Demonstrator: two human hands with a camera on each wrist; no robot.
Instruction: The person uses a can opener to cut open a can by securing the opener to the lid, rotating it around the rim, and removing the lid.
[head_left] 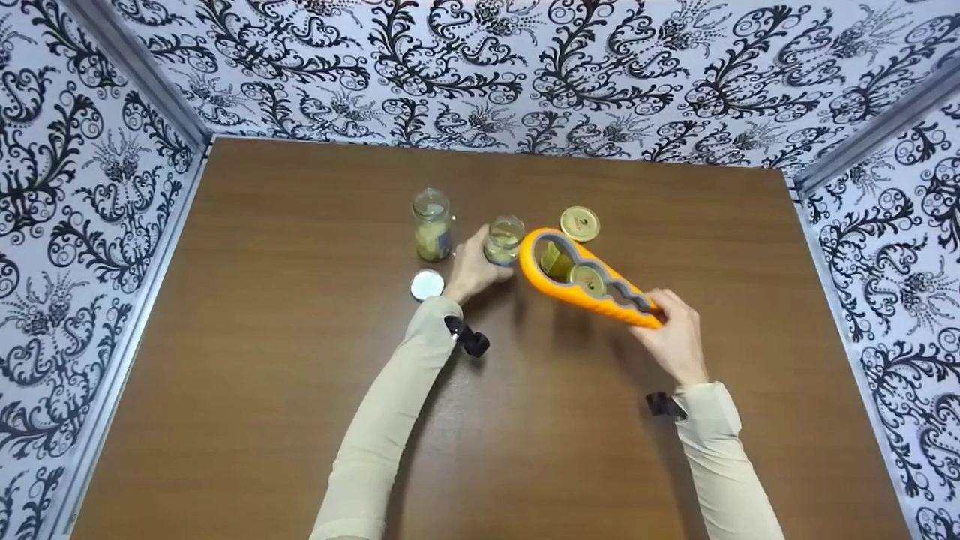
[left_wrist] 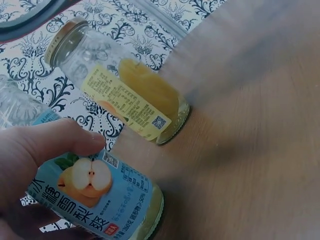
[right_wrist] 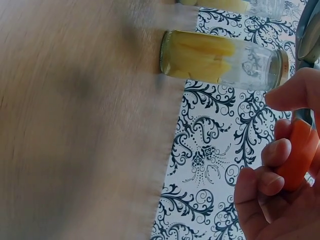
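Grips orange opener point(head_left: 592, 301) in right hand point(head_left: 673, 337), glass jar point(head_left: 504, 238) in left hand point(head_left: 472, 266); likely feels slick (breakable), best held round label point(left_wrist: 127, 192).

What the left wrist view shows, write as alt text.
Left fingers grip a glass jar with a pear-printed blue label. Beyond it, a gold-lidded jar of yellow fruit stands on the wooden table, before scrollwork wallpaper.

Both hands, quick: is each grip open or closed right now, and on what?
Left hand: closed round the blue-labelled jar.
Right hand: closed round the narrow end of the orange tool.
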